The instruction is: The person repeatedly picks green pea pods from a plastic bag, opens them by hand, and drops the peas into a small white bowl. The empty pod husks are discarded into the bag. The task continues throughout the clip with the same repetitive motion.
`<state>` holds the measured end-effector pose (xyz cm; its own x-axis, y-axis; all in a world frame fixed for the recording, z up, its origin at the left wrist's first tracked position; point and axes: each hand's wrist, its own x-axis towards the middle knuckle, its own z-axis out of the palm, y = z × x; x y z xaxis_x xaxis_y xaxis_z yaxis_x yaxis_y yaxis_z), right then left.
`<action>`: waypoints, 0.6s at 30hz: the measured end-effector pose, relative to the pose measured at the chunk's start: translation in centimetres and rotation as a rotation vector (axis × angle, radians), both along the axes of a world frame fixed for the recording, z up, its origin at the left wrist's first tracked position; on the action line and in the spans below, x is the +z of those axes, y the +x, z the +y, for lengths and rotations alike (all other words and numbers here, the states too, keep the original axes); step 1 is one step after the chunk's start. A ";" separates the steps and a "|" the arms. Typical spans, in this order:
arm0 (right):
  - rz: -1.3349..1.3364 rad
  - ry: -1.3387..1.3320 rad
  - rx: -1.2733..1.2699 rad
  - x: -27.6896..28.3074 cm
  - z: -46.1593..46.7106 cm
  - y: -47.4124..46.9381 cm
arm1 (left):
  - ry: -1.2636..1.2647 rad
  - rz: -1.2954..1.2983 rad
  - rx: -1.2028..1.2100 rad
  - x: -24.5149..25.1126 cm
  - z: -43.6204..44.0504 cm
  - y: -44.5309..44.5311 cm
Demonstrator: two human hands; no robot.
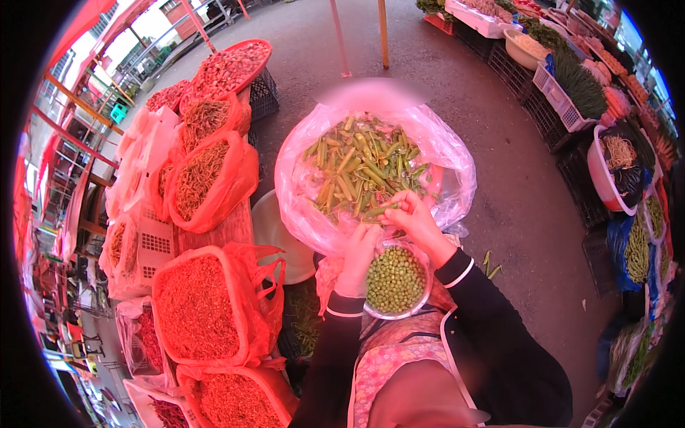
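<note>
A green pea pod [381, 210] is pinched between the thumb and fingers of my right hand [415, 219], over the near edge of a plastic bag [302, 216]. The bag lies open as a wide ring and holds many pea pods [356, 166]. My left hand [360, 251] is beside the pod's left end, its fingers curled together; whether something is between them cannot be told. Just below both hands, a round bowl [398, 315] of shelled green peas [396, 278] rests on my lap against a floral apron [393, 353].
On the left, a wooden table [235, 224] carries red bags of crushed chili [195, 305] and dried goods [200, 179]. A pale bucket [289, 257] stands between table and bag. Vegetable crates [567, 109] line the right side. Loose pods [491, 266] lie on the ground.
</note>
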<state>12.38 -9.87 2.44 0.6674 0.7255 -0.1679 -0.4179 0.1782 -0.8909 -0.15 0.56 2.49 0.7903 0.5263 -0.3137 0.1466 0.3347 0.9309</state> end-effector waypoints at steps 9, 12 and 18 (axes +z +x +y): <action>-0.277 -0.120 0.123 1.1 -1.5 -1.7 | -0.081 -0.177 0.010 0.7 0.2 -0.4; -0.316 -0.139 0.127 1.4 -1.9 -2.0 | -0.052 -0.163 0.002 1.0 0.0 -0.7; -0.431 -0.108 0.049 0.9 -1.7 -3.8 | -0.098 -0.168 0.014 1.6 -0.1 -0.7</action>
